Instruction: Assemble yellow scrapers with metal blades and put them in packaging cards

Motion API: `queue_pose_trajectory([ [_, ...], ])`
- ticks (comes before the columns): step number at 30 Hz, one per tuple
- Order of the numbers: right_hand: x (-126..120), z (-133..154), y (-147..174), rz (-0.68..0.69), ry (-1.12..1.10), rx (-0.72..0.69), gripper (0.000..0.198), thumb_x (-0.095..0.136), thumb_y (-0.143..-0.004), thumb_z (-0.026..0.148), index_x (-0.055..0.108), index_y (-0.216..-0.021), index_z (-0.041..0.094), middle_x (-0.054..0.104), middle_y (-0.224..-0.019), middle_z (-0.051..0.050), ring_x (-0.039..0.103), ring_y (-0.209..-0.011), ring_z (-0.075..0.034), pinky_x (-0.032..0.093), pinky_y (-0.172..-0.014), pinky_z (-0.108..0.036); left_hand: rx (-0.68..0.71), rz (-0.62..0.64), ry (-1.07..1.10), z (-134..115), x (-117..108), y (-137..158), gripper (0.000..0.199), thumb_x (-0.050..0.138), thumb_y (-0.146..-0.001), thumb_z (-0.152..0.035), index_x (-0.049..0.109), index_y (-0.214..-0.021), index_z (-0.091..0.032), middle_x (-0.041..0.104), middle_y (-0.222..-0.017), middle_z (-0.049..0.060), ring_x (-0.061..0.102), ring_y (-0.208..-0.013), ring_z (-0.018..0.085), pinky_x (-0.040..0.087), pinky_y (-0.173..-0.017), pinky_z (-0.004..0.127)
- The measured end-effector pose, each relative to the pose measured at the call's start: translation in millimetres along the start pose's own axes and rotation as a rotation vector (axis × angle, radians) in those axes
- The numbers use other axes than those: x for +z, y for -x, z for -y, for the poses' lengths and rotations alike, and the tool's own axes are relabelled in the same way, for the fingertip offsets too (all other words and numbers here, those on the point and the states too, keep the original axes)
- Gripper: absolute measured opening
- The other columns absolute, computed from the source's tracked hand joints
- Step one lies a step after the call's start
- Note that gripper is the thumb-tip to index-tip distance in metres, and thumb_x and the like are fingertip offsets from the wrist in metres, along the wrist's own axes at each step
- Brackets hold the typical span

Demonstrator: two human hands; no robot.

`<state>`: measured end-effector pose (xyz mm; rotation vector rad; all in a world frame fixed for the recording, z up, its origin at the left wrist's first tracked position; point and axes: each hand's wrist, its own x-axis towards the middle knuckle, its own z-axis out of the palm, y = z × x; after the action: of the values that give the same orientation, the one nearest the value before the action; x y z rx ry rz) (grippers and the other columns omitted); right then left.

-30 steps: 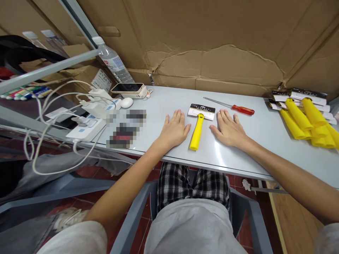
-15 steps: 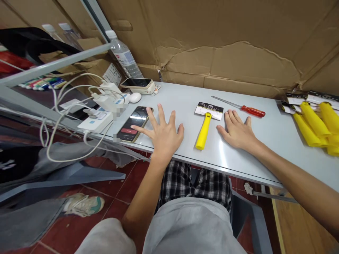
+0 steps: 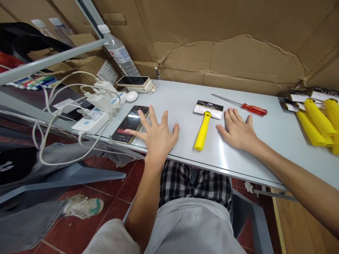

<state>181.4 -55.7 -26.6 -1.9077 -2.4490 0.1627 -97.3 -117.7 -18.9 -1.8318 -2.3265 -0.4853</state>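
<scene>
My left hand (image 3: pixel 159 137) is spread over the table (image 3: pixel 182 97), its fingers partly over the right edge of a smartphone (image 3: pixel 130 124) with a lit screen. My right hand (image 3: pixel 238 129) lies flat with the fingers apart, holding nothing. Between the two hands rests a yellow handle (image 3: pixel 202 133) fixed to a black and white card (image 3: pixel 208 109) with print on it. Just beyond my right hand lies a screwdriver (image 3: pixel 254 109) with a red handle and a long thin shaft.
Several more yellow handles (image 3: pixel 317 120) are piled at the table's right end. At the left are a power strip (image 3: pixel 91 121) with white cables, a second phone (image 3: pixel 133 81), a white mouse-like object (image 3: pixel 131 96) and a water bottle (image 3: pixel 119 51). Cardboard (image 3: pixel 233 53) walls the back.
My left hand has shifted slightly left, toward the phone, still spread. My right hand, the yellow handle and the screwdriver stay in place; the view has turned a little.
</scene>
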Motion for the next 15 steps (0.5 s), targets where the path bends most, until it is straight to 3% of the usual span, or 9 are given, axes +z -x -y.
queue_pose_trajectory([
  [7, -0.7, 1.2, 0.5, -0.003, -0.006, 0.002, 0.096, 0.013, -0.103, 0.075, 0.022, -0.176, 0.013, 0.008, -0.18, -0.009, 0.012, -0.173, -0.039, 0.006, -0.135, -0.081, 0.009, 0.029, -0.004, -2.3, -3.0, -0.3, 0.059, 0.047, -0.108, -0.053, 0.052, -0.162, -0.029, 0.02, -0.184, 0.02, 0.009, -0.167, 0.059, 0.007, -0.106, 0.104],
  [12, -2.3, 2.4, 0.9, 0.02, 0.015, 0.017, 0.096, 0.012, -0.103, 0.074, 0.019, -0.177, 0.014, 0.005, -0.18, -0.009, 0.01, -0.173, -0.038, 0.008, -0.135, -0.081, -0.011, 0.107, -0.052, -3.6, -3.2, -0.6, 0.061, 0.046, -0.108, -0.052, 0.047, -0.165, -0.028, 0.012, -0.186, 0.016, 0.002, -0.17, 0.054, 0.009, -0.115, 0.097],
  [15, -3.1, 3.1, 0.9, 0.034, 0.035, 0.023, 0.096, 0.01, -0.103, 0.074, 0.016, -0.177, 0.013, 0.003, -0.18, -0.008, 0.009, -0.174, -0.036, 0.011, -0.134, -0.081, -0.001, 0.074, -0.008, -3.1, 0.9, -1.0, 0.06, 0.049, -0.107, -0.048, 0.051, -0.162, -0.024, 0.013, -0.186, 0.016, 0.002, -0.17, 0.052, 0.005, -0.12, 0.093],
])
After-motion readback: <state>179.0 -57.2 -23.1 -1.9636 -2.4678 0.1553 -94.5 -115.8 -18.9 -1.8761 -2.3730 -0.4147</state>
